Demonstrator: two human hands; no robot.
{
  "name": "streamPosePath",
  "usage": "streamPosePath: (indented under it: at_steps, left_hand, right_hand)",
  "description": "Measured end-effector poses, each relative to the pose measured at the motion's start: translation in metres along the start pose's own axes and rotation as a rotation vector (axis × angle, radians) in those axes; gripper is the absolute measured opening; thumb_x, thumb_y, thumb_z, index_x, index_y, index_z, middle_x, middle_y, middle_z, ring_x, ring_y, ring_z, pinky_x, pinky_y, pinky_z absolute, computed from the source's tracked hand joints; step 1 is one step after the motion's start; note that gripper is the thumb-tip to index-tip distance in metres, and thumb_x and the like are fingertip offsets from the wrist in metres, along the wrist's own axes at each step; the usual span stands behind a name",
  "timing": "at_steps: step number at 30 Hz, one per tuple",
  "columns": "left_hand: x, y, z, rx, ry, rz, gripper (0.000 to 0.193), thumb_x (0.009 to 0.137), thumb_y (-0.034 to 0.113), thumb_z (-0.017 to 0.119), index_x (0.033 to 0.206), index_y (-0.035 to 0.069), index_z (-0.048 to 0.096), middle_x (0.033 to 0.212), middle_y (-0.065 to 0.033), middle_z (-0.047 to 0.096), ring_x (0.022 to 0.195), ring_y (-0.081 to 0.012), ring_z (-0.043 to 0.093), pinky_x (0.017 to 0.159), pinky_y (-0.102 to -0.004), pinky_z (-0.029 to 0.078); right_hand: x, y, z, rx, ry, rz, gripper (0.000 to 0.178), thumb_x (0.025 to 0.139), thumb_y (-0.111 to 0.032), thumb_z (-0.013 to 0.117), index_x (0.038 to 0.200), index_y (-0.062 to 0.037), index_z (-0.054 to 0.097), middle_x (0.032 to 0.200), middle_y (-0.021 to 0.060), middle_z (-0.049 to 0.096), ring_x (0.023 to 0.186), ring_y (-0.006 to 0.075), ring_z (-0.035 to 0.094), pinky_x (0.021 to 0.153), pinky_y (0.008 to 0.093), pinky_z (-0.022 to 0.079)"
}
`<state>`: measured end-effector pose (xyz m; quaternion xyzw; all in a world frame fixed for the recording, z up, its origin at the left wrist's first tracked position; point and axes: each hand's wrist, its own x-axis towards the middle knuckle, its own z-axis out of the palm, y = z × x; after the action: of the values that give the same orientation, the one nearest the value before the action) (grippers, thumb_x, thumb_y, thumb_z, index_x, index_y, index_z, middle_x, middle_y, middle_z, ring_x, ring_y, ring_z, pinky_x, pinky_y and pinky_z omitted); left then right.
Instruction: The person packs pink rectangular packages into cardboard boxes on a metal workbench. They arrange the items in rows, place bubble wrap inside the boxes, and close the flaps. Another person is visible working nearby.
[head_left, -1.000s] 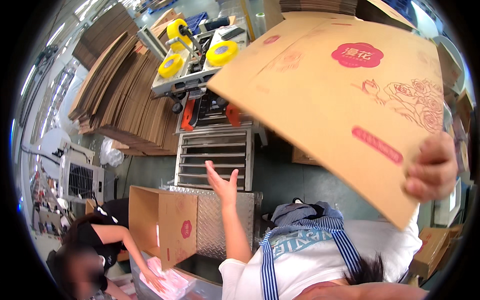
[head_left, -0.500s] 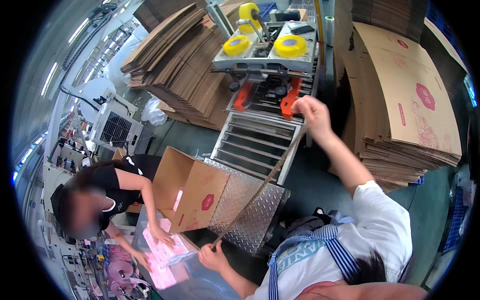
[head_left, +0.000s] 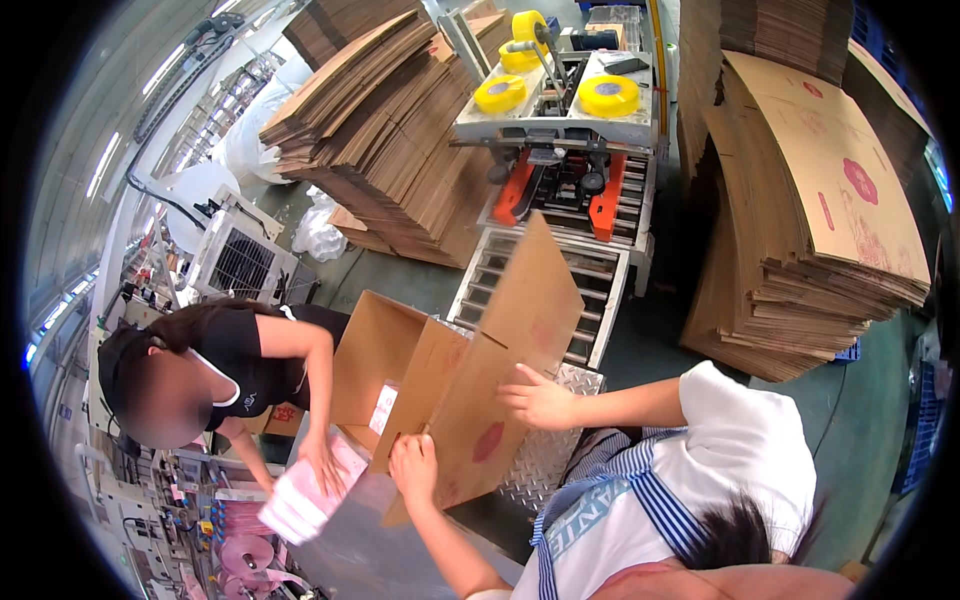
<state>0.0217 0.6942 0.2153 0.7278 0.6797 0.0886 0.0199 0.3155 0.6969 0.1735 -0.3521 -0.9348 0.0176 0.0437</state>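
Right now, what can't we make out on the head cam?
Head view, all:
Open box: most of its inside, behind cardboard panels in front.
Held cardboard: far face, turned away; red mark too blurred to read.
Roller conveyor: partly covered by held cardboard.
Right hand: palm, hidden by its own back.
Upper-right cardboard stack: top, cut off by picture edge.

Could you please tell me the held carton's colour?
The held carton is red-printed brown, best seen in the head view.
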Motion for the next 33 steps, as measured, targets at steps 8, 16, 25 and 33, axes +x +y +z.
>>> streamPosePath:
  at_steps: [8,16,25,33]
  left_hand:
    - [0.032,-0.019,-0.018,-0.136,-0.414,-0.149,0.047,0.089,0.048,0.039,0.112,0.011,0.057,0.123,-0.0165,0.049,0.118,-0.0366,0.042,0.098,-0.0487,0.034]
    - [0.025,-0.002,-0.026,0.011,-0.302,-0.328,0.042,0.093,0.044,0.035,0.105,0.011,0.059,0.108,-0.0178,0.060,0.101,-0.0362,0.056,0.083,-0.0475,0.044]
    - [-0.034,-0.057,-0.030,0.047,-0.123,-0.597,0.035,0.091,0.034,0.043,0.093,0.005,0.063,0.090,-0.0180,0.064,0.085,-0.0350,0.061,0.072,-0.0468,0.047]
    - [-0.026,0.044,0.059,-0.723,0.778,-0.597,0.031,0.066,-0.011,0.052,0.094,0.002,0.052,0.085,-0.0037,0.044,0.071,-0.0143,0.044,0.066,-0.0273,0.042]
  right_hand:
    - [0.033,0.026,-0.027,0.134,0.552,0.129,0.047,0.075,-0.027,0.063,0.118,-0.0097,0.053,0.121,0.0079,0.051,0.118,0.0229,0.045,0.107,0.0478,0.025]
    - [0.003,0.016,-0.020,0.161,0.558,0.133,0.031,0.073,-0.030,0.068,0.097,-0.0140,0.057,0.095,-0.0004,0.055,0.101,0.0174,0.051,0.104,0.0540,0.024]
    - [-0.079,0.106,-0.087,0.325,0.201,0.088,0.010,0.078,-0.028,0.067,0.083,-0.0210,0.062,0.081,-0.0056,0.057,0.091,0.0157,0.054,0.101,0.0564,0.020]
    - [-0.049,0.205,-0.114,0.517,-0.194,0.571,0.035,0.088,-0.039,0.051,0.089,-0.0069,0.066,0.086,0.0071,0.068,0.082,0.0241,0.064,0.073,0.0360,0.049]
